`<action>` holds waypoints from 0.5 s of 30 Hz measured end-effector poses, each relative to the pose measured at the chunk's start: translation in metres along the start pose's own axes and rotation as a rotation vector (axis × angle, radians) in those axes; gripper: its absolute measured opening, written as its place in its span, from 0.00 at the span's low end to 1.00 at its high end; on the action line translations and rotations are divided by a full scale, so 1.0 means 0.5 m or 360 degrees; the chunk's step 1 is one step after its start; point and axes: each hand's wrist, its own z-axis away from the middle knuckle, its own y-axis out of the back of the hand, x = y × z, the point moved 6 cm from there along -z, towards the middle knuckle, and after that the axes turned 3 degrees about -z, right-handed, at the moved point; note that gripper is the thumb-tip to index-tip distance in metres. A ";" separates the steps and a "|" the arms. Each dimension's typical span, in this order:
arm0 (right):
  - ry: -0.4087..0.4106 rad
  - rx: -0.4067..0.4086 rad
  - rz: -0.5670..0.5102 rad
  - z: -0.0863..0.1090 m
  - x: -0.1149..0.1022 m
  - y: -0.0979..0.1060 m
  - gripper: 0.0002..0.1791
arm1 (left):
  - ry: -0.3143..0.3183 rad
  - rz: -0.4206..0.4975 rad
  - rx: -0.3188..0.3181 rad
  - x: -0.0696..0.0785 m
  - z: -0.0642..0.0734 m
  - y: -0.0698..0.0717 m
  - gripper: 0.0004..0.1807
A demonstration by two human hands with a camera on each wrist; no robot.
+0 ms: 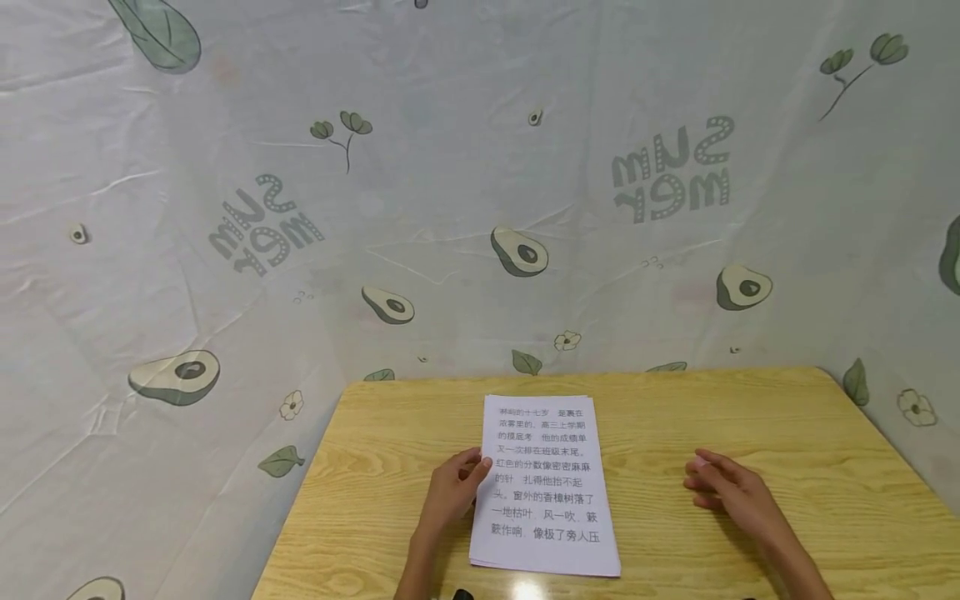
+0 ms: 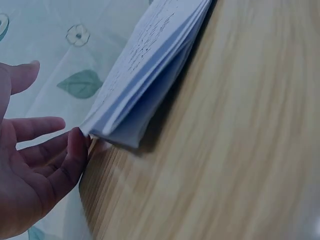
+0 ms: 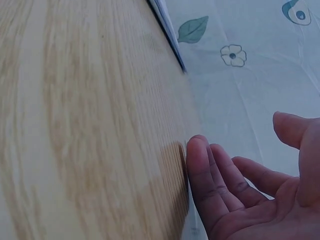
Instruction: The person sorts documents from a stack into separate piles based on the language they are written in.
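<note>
A stack of white paper sheets (image 1: 542, 552) printed with Chinese characters lies upright-facing on the wooden table. At its left edge is my left hand (image 1: 452, 487), the thumb overlapping the edge in the head view. The left wrist view shows fingertips right at a corner of the stack (image 2: 155, 55), the thumb held apart from the paper. There the sheets fan slightly apart along the near side. My right hand (image 1: 738, 496) is well to the right of the stack, its fingers loosely bent and holding nothing. In the right wrist view those fingers (image 3: 200, 167) appear close over the tabletop.
The wooden table (image 1: 660, 417) has a light yellow grain and rounded far corners. Behind it and to the left hangs a pale cloth (image 1: 450, 192) printed with avocados, leaves and flowers. Tabletop surface extends on both sides of the stack.
</note>
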 end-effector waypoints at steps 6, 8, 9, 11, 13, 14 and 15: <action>0.0004 0.0009 0.0018 -0.003 -0.012 -0.020 0.38 | -0.0025 0.0047 0.0015 0.028 -0.006 -0.037 0.32; 0.0003 0.0009 0.0045 -0.006 -0.017 -0.027 0.38 | -0.0033 0.0083 0.0018 0.037 -0.008 -0.048 0.32; -0.0003 0.0011 0.0070 -0.008 -0.020 -0.031 0.38 | -0.0028 0.0100 0.0017 0.042 -0.009 -0.054 0.32; -0.0013 0.0011 0.0151 -0.011 -0.026 -0.039 0.38 | -0.0008 0.0138 0.0017 0.048 -0.011 -0.064 0.32; -0.0017 0.0023 0.0257 -0.015 -0.033 -0.047 0.38 | -0.0001 0.0162 0.0019 0.054 -0.013 -0.074 0.32; -0.0014 0.0033 0.0319 -0.016 -0.037 -0.051 0.37 | 0.0000 0.0170 0.0022 0.057 -0.014 -0.077 0.32; -0.0008 0.0046 0.0376 -0.018 -0.041 -0.055 0.37 | 0.0010 0.0179 0.0021 0.059 -0.014 -0.081 0.32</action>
